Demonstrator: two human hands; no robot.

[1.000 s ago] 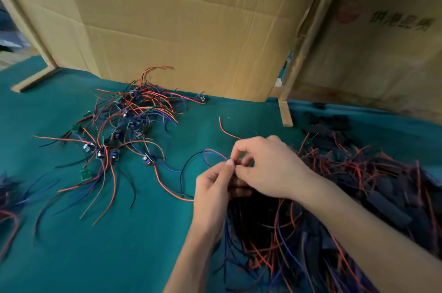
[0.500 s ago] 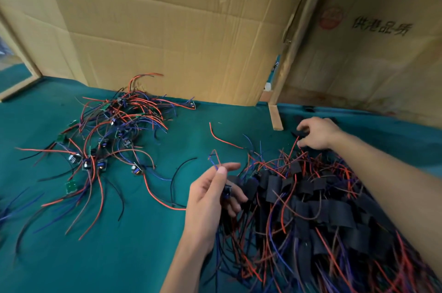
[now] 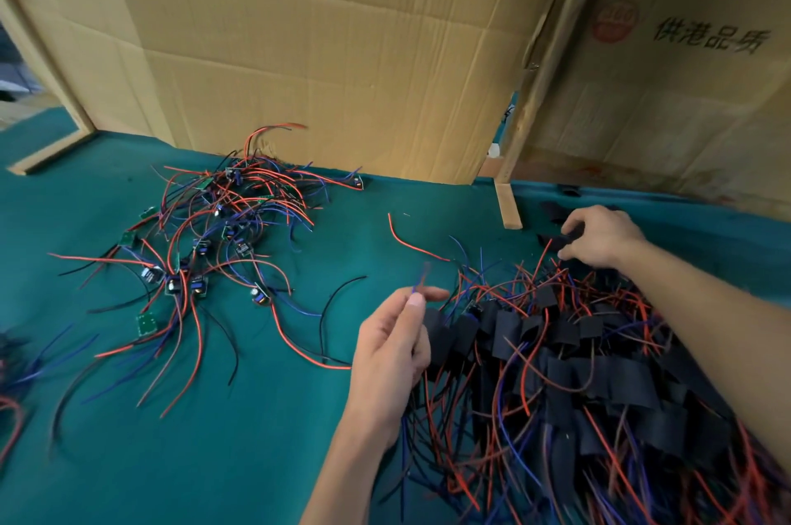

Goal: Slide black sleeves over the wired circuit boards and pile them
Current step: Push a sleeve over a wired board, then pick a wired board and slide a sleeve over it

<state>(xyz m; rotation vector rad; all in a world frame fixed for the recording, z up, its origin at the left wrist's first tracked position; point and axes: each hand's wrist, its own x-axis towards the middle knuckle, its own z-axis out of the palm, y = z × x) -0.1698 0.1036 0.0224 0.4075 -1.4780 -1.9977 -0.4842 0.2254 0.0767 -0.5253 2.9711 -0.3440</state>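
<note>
Head view. Left hand (image 3: pixel 391 357) raised over the near edge of the sleeved pile, thumb and fingers pinching a thin blue wire (image 3: pixel 417 282); what hangs below the grip is hidden by the palm. Right hand (image 3: pixel 601 235) reaches far right, well apart from the left, fingers curled on a loose black sleeve (image 3: pixel 556 240) at the back of the pile.

Sleeved boards (image 3: pixel 578 353) lie heaped at right, red and blue leads tangled through them. Bare wired circuit boards (image 3: pixel 201 259) sprawl in a separate tangle at left on the green cloth table (image 3: pixel 278 417).

Cardboard sheets (image 3: pixel 321 53) stand behind. The right one carries a round red stamp, unreadable, and dark printed characters (image 3: pixel 710 38): 供港品质.
</note>
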